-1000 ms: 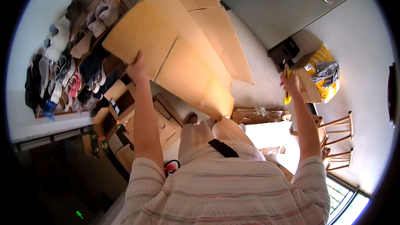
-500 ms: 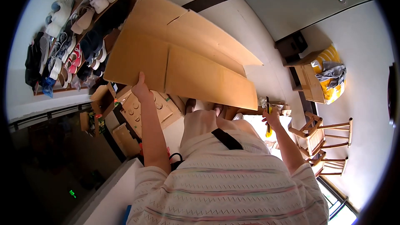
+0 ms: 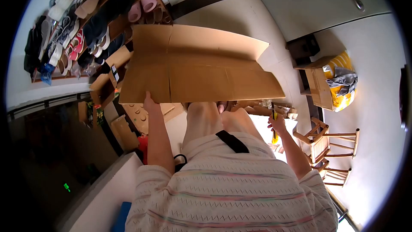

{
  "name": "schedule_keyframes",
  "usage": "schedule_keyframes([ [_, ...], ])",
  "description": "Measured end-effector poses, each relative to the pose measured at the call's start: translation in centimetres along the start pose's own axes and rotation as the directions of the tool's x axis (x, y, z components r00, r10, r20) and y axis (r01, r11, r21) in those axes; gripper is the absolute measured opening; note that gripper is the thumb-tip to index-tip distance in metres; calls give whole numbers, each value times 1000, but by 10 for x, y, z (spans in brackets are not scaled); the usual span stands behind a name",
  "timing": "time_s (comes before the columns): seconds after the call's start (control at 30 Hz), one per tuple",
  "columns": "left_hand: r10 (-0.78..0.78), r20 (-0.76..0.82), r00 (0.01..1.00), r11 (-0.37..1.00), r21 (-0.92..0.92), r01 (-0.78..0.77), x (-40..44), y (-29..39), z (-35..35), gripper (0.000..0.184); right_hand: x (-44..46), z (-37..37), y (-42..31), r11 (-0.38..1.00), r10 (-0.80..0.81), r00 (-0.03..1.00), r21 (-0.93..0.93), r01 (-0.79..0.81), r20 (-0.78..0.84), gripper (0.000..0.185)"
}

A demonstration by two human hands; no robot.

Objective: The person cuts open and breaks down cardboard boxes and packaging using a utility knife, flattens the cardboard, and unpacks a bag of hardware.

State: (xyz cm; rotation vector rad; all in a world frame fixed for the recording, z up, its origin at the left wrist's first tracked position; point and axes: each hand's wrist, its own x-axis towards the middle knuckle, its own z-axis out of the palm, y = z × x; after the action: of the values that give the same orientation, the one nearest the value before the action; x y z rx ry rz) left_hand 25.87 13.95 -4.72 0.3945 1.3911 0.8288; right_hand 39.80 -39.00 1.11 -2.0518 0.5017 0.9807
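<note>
A large brown cardboard sheet [image 3: 201,75], creased lengthwise with its far flap bent up, spreads in front of my knees. My left hand [image 3: 151,102] grips its near edge toward the left corner, thumb on top and fingers hidden beneath. Over on the right, my right hand [image 3: 278,123] is closed around a yellow and black utility knife [image 3: 275,134], held upright and apart from the cardboard. Whether its blade is out cannot be made out.
Shoes crowd a wooden rack [image 3: 124,6] at the upper left. Below it are an open carton [image 3: 103,90] and cut cardboard pieces [image 3: 137,118]. On the right stand a box with a yellow bag [image 3: 341,79] and bamboo chairs [image 3: 319,139]. A grey door [image 3: 317,4] is beyond.
The cardboard has swung round and lowered, its near edge now running level across the view. My left hand moved slightly down with it. The right hand keeps the knife in nearly the same place.
</note>
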Motion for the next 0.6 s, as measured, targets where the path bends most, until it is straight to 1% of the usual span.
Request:
schedule_keyframes([
  [0.1,-99,-50,994,995,-13,98,5,-11,-32,34,0,5,1,995,42,998,-93,-37,54,13],
  [0.2,-166,7,986,982,-86,166,8,-23,-52,31,3,10,2,993,26,998,-117,-19,58,14],
  [0.3,-206,-42,978,975,-94,201,11,-32,-50,28,-7,16,-6,993,35,998,-118,-29,54,13],
  [0.37,-240,-37,970,963,-134,233,12,-40,-41,27,-17,21,-14,993,56,997,-104,-51,54,14],
  [0.4,-257,-41,966,956,-156,248,13,-44,-38,26,-20,24,-14,991,58,996,-127,-50,64,14],
  [0.47,-287,65,956,940,-174,295,30,-67,-46,25,-22,27,-10,988,66,994,-149,-52,91,14],
  [0.5,-299,117,947,932,-175,316,40,-77,-52,24,-25,31,-8,985,69,992,-168,-51,103,14],
  [0.6,-335,61,940,937,-86,339,55,-106,-68,22,-32,42,-5,986,80,994,-151,-67,81,13],
])
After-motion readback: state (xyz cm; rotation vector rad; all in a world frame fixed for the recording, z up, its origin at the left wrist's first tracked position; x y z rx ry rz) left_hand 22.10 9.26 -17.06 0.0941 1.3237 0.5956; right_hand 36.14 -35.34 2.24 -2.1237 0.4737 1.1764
